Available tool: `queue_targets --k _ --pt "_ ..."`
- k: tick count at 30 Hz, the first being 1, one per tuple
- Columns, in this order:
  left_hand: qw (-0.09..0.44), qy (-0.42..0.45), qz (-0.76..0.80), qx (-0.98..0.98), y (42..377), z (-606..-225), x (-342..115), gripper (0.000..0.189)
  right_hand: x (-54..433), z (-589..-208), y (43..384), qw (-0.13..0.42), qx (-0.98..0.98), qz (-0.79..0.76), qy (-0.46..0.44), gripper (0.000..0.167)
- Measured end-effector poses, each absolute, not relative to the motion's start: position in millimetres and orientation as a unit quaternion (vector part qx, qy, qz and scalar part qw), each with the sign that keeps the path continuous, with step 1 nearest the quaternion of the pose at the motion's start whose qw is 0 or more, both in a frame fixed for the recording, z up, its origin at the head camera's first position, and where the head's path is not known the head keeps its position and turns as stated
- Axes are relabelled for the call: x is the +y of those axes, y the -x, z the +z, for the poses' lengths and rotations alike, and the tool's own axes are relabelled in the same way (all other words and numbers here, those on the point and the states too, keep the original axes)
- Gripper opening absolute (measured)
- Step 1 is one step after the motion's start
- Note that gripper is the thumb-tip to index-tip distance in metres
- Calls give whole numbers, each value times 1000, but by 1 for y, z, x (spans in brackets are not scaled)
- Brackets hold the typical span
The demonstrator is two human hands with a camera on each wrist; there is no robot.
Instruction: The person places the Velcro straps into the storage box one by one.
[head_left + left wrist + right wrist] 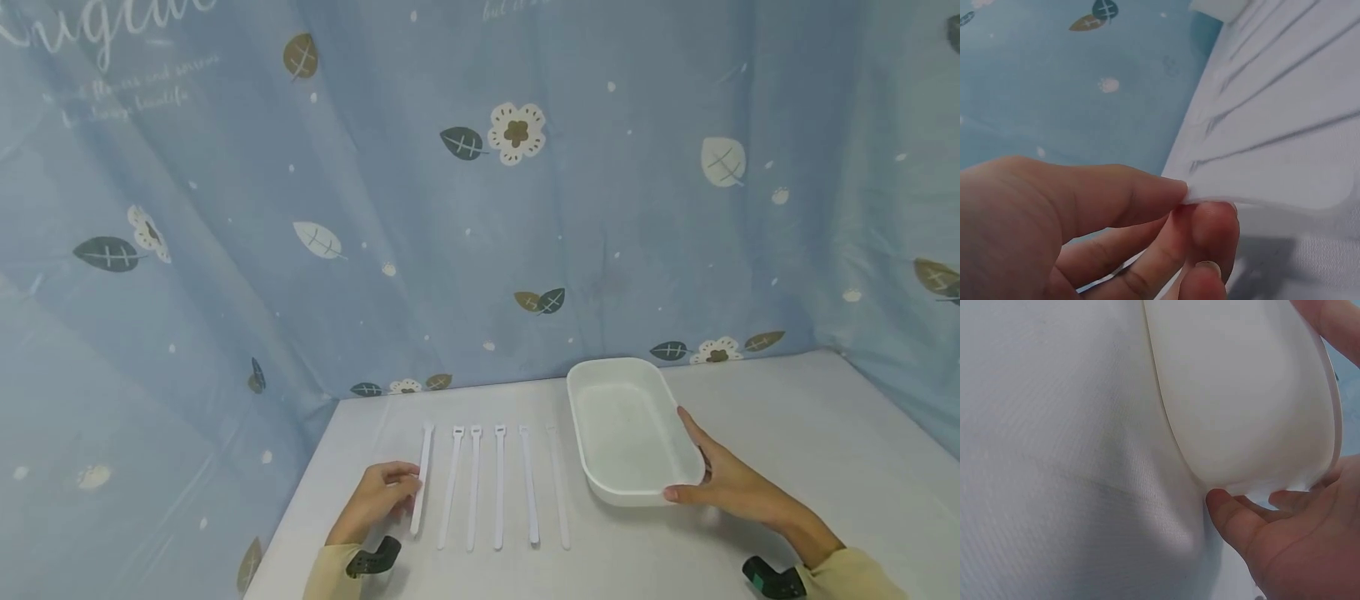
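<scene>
My left hand [382,493] pinches the leftmost white cable tie [423,483] between thumb and fingers. In the left wrist view that tie [1285,190] runs out to the right from the fingertips, its rounded end lifted above a shadow. More white cable ties with slotted heads, among them one cable tie [500,492], lie side by side to its right. My right hand [738,492] holds a white rectangular tub [626,500] at its near right corner, thumb at the front and fingers along the side. The tub [1247,394] stands tilted and has nothing in it.
A white cloth covers the table [480,579]. Behind and to both sides hangs a blue curtain [420,192] with printed leaves and flowers. Black wrist cameras sit on the left wrist [373,557] and the right wrist [774,577].
</scene>
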State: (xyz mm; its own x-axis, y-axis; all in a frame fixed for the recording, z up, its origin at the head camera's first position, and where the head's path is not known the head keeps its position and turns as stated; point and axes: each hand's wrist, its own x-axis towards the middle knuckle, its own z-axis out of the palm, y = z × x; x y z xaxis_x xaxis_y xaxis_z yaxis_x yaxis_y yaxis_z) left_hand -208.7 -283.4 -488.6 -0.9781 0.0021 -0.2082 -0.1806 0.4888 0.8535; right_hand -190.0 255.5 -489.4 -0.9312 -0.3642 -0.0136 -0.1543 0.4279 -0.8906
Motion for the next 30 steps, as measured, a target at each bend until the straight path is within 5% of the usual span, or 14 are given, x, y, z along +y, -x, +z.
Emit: queue_targets --k 30 --pt "99 38 601 792 207 -457 -260 49 253 -490 188 77 844 -510 149 124"
